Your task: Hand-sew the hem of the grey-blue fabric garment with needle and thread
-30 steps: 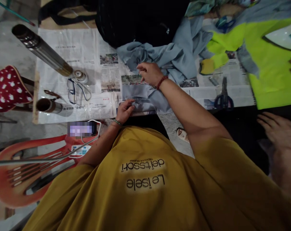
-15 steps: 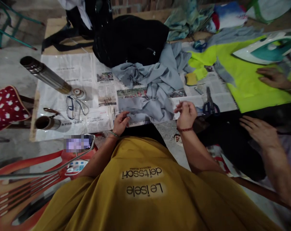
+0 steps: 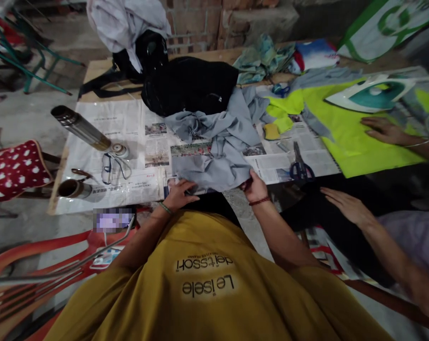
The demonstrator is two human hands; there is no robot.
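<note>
A crumpled piece of grey cloth (image 3: 214,171) stretches over the newspaper to the table's front edge. At its right corner, my right hand (image 3: 256,188), with a red cord bracelet, pinches the fabric between thumb and fingers. My left hand (image 3: 179,195) rests at the near left corner of the cloth; its fingers are stretched out and the thumb is apart, touching the edge. Farther back, the cloth bunches up against a black bag (image 3: 191,85).
To the right, a co-worker's hand (image 3: 385,130) lies on a neon-yellow garment (image 3: 363,151) beside an iron (image 3: 372,94). Scissors (image 3: 299,163) and a yellow sponge-like block (image 3: 271,131) lie nearby. A steel flask (image 3: 81,128), glasses (image 3: 110,169) and a cup (image 3: 74,188) are on the left.
My right hand has come down from above the table edge and taken hold of the grey cloth's right corner. My left hand has stayed near the cloth's left corner. The view has tilted up.
</note>
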